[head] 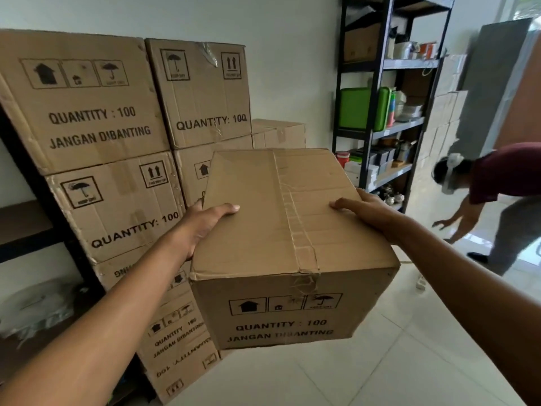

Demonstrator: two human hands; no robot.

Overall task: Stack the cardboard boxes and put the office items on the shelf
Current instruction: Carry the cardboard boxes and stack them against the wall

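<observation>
Your left hand (202,227) and right hand (366,210) clasp the taped brown cardboard box (289,230), thumbs curled over its top edges, beside the stacked printed cartons (117,159).

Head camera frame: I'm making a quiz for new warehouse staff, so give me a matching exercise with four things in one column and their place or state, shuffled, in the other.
Things:
1. carried box
2. green case
3. left hand
4. other person

Places or states:
A. bent over towards the floor at the right
B. upright on the black shelf
C. held up between both hands, taped seam on top
D. on the box's left side, thumb over the top edge

Pairs: 1-C, 2-B, 3-D, 4-A
</observation>
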